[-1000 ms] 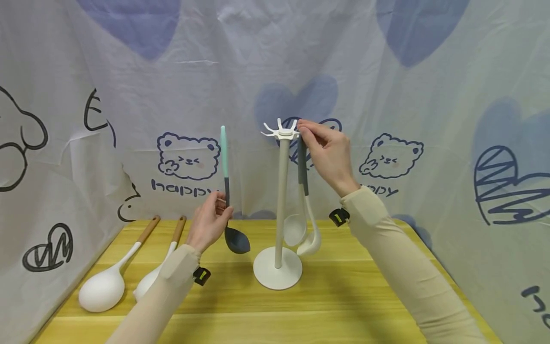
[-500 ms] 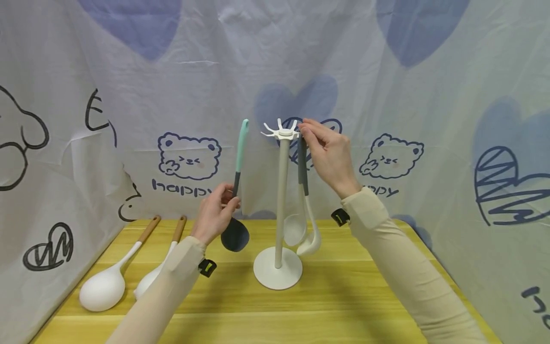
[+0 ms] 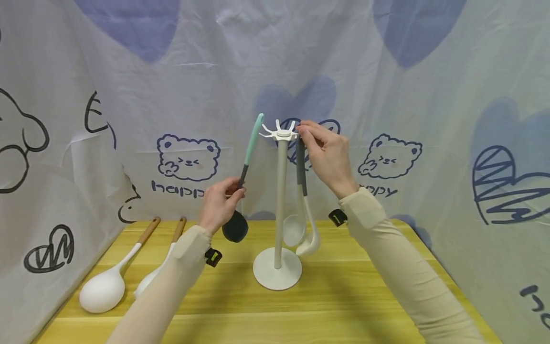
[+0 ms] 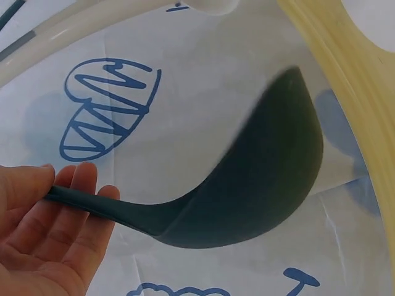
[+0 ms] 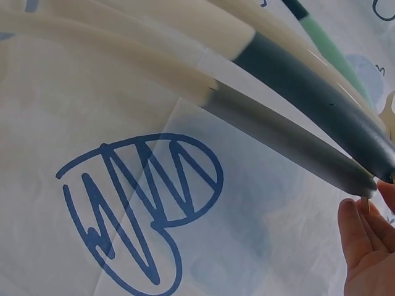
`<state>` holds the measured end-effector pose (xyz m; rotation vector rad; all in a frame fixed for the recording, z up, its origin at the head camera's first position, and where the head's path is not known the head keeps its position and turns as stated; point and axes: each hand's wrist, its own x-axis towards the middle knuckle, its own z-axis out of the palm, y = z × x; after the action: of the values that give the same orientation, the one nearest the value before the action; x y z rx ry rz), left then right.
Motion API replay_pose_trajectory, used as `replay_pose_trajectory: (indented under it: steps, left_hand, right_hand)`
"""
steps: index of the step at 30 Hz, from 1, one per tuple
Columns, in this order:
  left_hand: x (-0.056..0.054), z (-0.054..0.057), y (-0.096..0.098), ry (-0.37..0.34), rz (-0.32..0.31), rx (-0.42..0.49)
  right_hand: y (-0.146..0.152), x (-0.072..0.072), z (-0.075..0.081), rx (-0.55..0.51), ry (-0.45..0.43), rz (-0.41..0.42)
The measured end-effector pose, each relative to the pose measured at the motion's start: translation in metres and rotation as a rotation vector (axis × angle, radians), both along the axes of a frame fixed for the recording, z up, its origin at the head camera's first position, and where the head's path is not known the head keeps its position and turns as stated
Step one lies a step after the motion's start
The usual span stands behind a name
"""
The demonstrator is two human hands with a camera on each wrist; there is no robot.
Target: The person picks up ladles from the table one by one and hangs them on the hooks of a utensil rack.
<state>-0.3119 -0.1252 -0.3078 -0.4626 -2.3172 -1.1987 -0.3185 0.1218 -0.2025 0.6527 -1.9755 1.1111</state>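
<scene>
My left hand (image 3: 221,203) pinches the dark neck of a ladle (image 3: 252,145), which has a mint-green handle end. The ladle is held handle up, leaning right, its tip beside the hooks of a white utensil rack (image 3: 281,200). In the left wrist view the dark ladle bowl (image 4: 253,179) hangs in the air beyond the fingers. My right hand (image 3: 328,155) pinches at a hook on the rack's right side, at the tops of two hanging utensils. These are a white ladle (image 3: 310,243) and a white round-headed utensil (image 3: 294,230); their grey handles (image 5: 290,139) show close up in the right wrist view.
Two large white spoon-shaped utensils with wooden handles lie on the left of the wooden table (image 3: 343,306): one (image 3: 103,291) in full view, the other (image 3: 150,279) partly behind the left forearm. The rack's round base (image 3: 277,279) stands mid-table. A printed cloth (image 3: 240,57) hangs behind.
My left hand has moved right and up with the ladle, tilting its green handle toward the rack's top. The right hand has stayed at the hook.
</scene>
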Motion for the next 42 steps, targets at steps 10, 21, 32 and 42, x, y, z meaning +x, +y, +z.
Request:
replay_pose_trajectory:
  steps: [10,21,32,42]
  left_hand:
    - [-0.011,0.001,0.001,-0.006,0.022,0.003]
    - [-0.023,0.007,0.007,-0.027,0.009,-0.016]
    - [-0.033,0.008,0.003,-0.042,0.005,-0.032]
    - [-0.042,0.009,0.002,-0.067,0.006,-0.036]
  right_hand:
    - [-0.003,0.001,0.0,-0.009,0.023,0.009]
    - [-0.003,0.0,0.0,-0.016,0.04,0.02]
    - [-0.003,0.001,-0.002,-0.009,0.039,0.012]
    - [-0.003,0.0,-0.003,-0.024,0.036,0.015]
